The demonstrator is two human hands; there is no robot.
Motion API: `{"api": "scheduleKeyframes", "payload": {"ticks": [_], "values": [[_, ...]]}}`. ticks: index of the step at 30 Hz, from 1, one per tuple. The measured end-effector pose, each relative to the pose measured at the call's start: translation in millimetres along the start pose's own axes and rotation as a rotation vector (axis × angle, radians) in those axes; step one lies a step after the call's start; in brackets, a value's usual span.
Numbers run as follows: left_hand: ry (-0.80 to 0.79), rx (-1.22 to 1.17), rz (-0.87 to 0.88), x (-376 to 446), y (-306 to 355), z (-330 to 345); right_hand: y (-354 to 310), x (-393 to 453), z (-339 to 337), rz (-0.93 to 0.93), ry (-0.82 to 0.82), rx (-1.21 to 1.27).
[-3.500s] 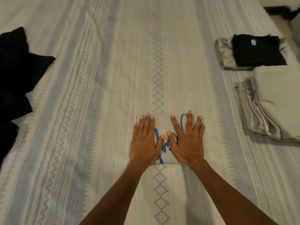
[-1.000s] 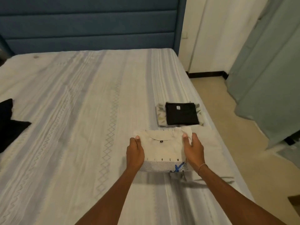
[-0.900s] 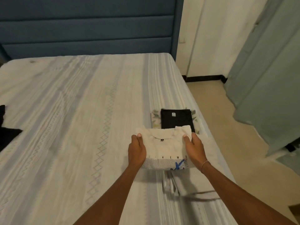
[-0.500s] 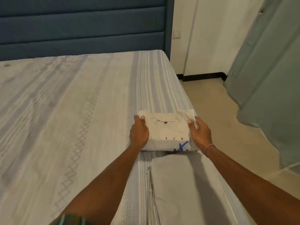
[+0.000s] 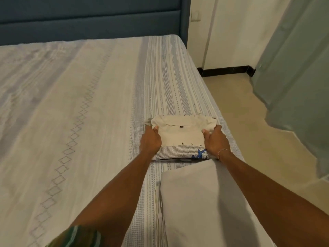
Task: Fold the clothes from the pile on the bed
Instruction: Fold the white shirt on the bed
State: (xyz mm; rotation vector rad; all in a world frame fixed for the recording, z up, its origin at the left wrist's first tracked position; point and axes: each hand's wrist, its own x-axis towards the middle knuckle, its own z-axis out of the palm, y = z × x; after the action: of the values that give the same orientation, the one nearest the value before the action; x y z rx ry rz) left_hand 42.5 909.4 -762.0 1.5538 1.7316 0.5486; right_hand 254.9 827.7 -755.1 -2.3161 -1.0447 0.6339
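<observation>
A folded cream t-shirt (image 5: 181,134) with dark lettering and a blue print lies near the right edge of the bed (image 5: 80,104). It rests on a stack of other folded clothes, of which only a thin dark sliver (image 5: 170,159) shows at its near edge. My left hand (image 5: 150,141) grips the shirt's left side, thumb on top. My right hand (image 5: 216,141), with a thin bracelet at the wrist, grips the right side the same way. The unfolded pile is out of view.
A larger folded beige garment (image 5: 204,202) lies on the bed just in front of the shirt, between my forearms. The blue headboard (image 5: 89,18) stands at the far end. Right of the bed's edge are bare floor (image 5: 240,113) and a green curtain (image 5: 293,68).
Both hands lifted the folded shirt from the middle of the bed, carried it right and set it down over the black folded garment, which it now hides. The view turned right.
</observation>
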Motion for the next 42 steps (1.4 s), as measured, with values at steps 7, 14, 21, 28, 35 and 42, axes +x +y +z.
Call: {"api": "scheduleKeyframes", "payload": {"ticks": [7, 14, 21, 28, 35, 42], "values": [[0.027, 0.255, 0.332, -69, 12, -61, -39, -78, -39, -0.343, 0.078, -0.447], [-0.036, 0.511, 0.55, -194, 50, -191, -110, -207, -110, -0.474, -0.056, -0.472], [-0.017, 0.605, 0.589, -339, 52, -312, -172, -372, -154, -0.57, -0.068, -0.486], [-0.011, 0.729, 0.618, -451, -8, -423, -221, -540, -141, -0.601, -0.043, -0.46], [0.004, 0.817, 0.658, -533, -74, -503, -247, -671, -106, -0.644, -0.003, -0.466], [0.014, 0.862, 0.634, -589, -138, -559, -267, -762, -82, -0.678, -0.013, -0.484]]}}
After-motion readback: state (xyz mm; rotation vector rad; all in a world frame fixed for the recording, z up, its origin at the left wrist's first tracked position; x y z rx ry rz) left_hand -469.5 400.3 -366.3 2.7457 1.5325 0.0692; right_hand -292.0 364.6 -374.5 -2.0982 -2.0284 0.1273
